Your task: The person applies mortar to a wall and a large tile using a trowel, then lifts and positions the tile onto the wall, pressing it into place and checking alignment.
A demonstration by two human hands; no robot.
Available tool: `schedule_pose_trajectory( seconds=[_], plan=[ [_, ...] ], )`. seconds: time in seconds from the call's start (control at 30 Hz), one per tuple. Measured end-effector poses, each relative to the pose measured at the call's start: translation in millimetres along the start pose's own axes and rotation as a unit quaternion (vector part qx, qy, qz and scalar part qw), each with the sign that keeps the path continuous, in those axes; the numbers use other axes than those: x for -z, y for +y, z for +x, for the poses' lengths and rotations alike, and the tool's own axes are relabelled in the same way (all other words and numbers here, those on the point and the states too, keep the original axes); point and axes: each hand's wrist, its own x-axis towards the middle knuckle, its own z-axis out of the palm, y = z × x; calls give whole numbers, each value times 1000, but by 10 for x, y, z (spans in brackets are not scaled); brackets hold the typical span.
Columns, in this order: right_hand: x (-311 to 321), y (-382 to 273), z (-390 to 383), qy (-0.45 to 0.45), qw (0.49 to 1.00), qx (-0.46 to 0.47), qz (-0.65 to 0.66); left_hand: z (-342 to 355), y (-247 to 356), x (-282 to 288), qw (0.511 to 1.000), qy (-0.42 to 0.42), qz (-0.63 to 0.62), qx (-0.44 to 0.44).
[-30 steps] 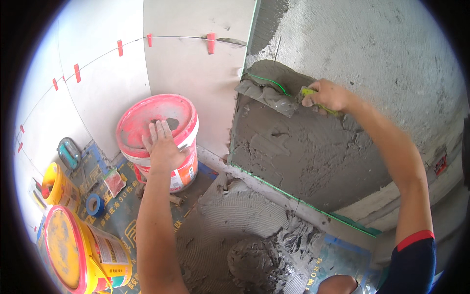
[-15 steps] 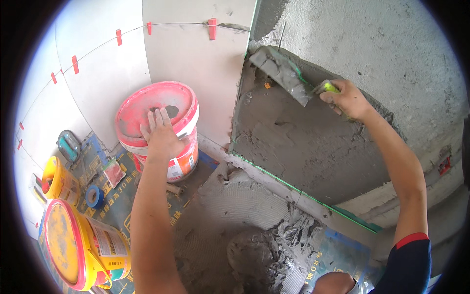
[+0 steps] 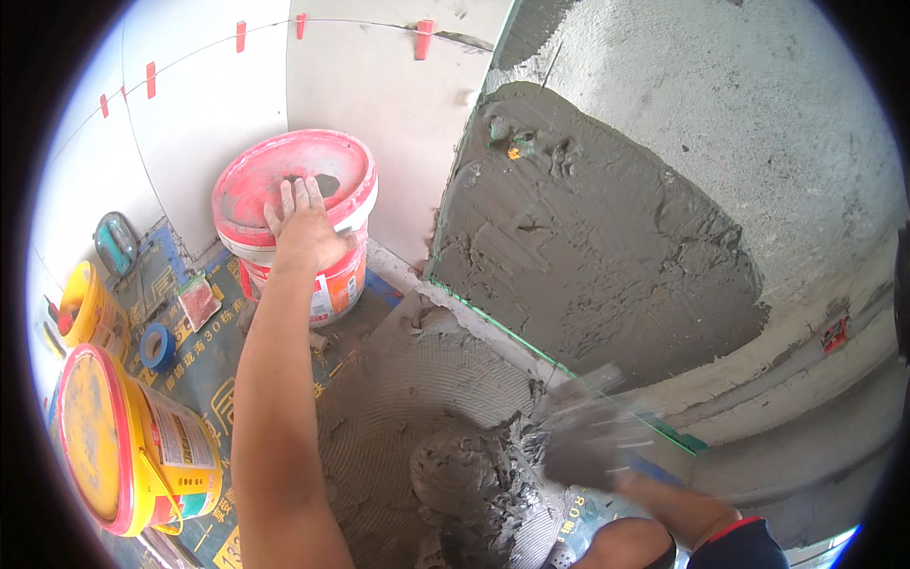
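My left hand [image 3: 308,232] lies on the pink lid of a red and white bucket [image 3: 248,194] in the corner, fingers outstretched. At the lower right, my right hand [image 3: 627,486] is smeared by motion, its grip on a trowel [image 3: 588,408] showing only as a blur. Below the trowel, a heap of wet grey mortar [image 3: 460,479] sits on a ridged, mortar-covered slab [image 3: 379,379]. A broad layer of grey mortar [image 3: 588,266] covers the lower wall on the right, rough and lumpy, with a small orange spot [image 3: 515,153] near its top.
White wall tiles [image 3: 370,114] carry red clips [image 3: 424,40] along a joint. Yellow buckets [image 3: 93,446], a blue tape roll [image 3: 157,347] and a teal suction-cup tool [image 3: 116,245] stand or lie at the left. A green-edged strip [image 3: 502,327] runs along the wall's foot.
My right hand has brought the trowel down from the mortar on the wall to near the heap on the slab. My left hand stays on the bucket lid. The view has shifted slightly.
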Motion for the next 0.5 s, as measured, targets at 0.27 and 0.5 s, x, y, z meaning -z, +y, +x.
schedule_pose_trajectory(
  seconds=[0.27, 0.5],
  plan=[
    [87, -150, 102, 56, 976, -198, 75, 36, -51, -57, 998, -1, 66, -25],
    [584, -466, -168, 133, 980, -151, 4, -81, 222, 114, 999, -12, 32, 28]
  ],
)
